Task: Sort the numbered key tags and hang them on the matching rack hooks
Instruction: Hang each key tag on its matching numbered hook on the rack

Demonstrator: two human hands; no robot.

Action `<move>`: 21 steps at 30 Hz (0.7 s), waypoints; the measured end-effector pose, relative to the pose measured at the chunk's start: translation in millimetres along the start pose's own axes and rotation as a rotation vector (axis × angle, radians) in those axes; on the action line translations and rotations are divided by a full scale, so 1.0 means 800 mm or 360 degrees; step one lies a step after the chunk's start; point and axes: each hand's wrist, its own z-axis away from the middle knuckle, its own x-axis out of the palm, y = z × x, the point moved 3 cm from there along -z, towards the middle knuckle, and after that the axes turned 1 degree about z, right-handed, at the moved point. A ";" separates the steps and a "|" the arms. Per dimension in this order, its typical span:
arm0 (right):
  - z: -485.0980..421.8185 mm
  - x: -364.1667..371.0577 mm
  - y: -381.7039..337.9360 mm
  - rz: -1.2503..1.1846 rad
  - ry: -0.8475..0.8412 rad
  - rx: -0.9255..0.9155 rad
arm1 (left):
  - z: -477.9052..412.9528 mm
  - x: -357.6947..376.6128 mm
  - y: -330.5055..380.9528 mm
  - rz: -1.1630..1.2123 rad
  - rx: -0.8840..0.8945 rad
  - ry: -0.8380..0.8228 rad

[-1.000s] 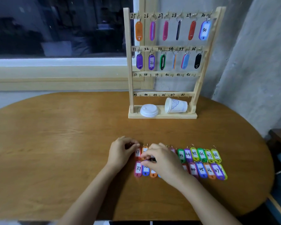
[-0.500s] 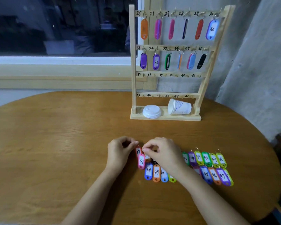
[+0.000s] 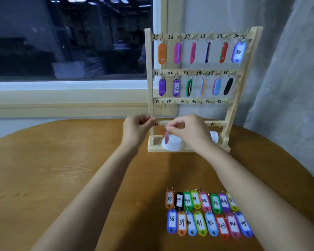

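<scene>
The wooden rack (image 3: 150, 69) stands at the table's far side; its two top rows, 25 to 36, carry tags, while hook row 37 to 42 (image 3: 194, 102) is bare. Both my hands are raised in front of the lowest bar. My right hand (image 3: 190, 131) pinches the ring of a pink tag (image 3: 166, 138) that hangs down. My left hand (image 3: 136, 127) has curled fingers by the left post and seems to pinch a red tag (image 3: 160, 131), seen edge-on. Two rows of numbered tags, 38 upward (image 3: 199, 222), lie on the table near me, partly under my right forearm.
A stack of white lids (image 3: 176, 144) sits on the rack's base, and a paper cup (image 3: 215, 137) lies mostly hidden behind my right hand. The round wooden table (image 3: 62, 169) stands below a dark window, with a grey wall on the right.
Both hands have lifted off the table rows and moved up to the rack's lower bar, carrying the pink and red tags. The camera view has tilted down and closer.
</scene>
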 end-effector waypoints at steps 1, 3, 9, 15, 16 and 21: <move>-0.011 -0.004 -0.002 0.0018 0.0045 0.0011 | -0.011 0.004 0.009 0.0015 0.0011 0.0004; -0.029 -0.009 -0.005 0.0043 0.0119 -0.0005 | -0.032 0.010 0.022 0.0024 0.0026 0.0033; -0.063 -0.011 -0.010 0.0210 0.0316 -0.0172 | -0.067 0.022 0.027 0.0035 -0.0085 0.0121; -0.077 -0.003 -0.011 0.0329 0.0433 -0.0289 | -0.073 0.034 0.013 0.0060 -0.0162 0.0157; -0.079 -0.002 -0.012 0.0340 0.0448 -0.0310 | -0.074 0.035 0.011 0.0050 -0.0165 0.0170; -0.089 0.005 -0.015 0.0417 0.0569 -0.0274 | -0.077 0.039 0.002 0.0048 -0.0172 0.0223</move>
